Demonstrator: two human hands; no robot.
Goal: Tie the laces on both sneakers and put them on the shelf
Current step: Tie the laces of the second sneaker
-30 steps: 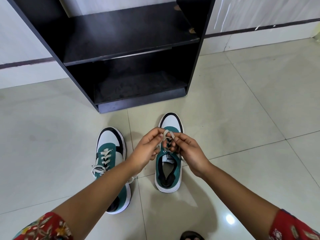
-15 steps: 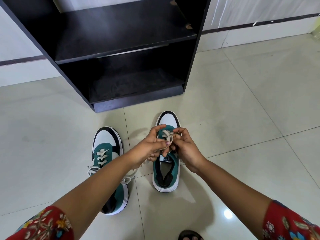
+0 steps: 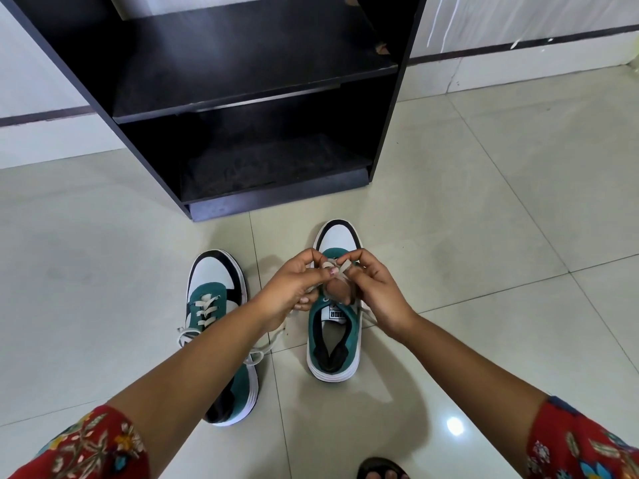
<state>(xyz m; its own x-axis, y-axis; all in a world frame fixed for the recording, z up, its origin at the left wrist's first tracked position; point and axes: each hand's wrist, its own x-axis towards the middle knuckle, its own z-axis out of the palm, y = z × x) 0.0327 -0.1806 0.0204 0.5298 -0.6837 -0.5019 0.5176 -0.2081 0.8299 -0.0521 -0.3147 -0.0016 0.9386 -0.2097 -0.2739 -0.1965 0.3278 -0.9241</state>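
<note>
- Two hands meet over the tongue of the right-hand sneaker point(image 3: 333, 335); the left hand point(image 3: 294, 288) and the right hand point(image 3: 375, 293) are each pinched shut on a strand of its pale lace point(image 3: 340, 273), thumbs and forefingers nearly touching above the eyelets.
- Step in hand, as judged: forming or drawing up the bow. To do it well, both loops should be held short and close to the knot, and pulled outward with even tension so that neither tail slips through; the free ends hanging beside the shoe should stay outside the loops.
- Pose: both forearms reach forward and converge, the wrists bent slightly down, the knuckles turned up toward the camera. The remaining fingers of each hand are curled under, and what they hold there is hidden.
- The right-hand sneaker stands flat on the tiled floor point(image 3: 484, 271), toe toward the shelf point(image 3: 242, 95), its opening toward the person.
- The left-hand sneaker point(image 3: 214, 305) stands just beside it, partly under the left forearm; its lace shows loops at the side, apparently tied, though the knot is partly covered.
- The black shelf stands near the toes of both shoes, and its boards carry no shoes yet.
- Patterned red sleeves point(image 3: 86, 444) show at the lower corners.
</note>
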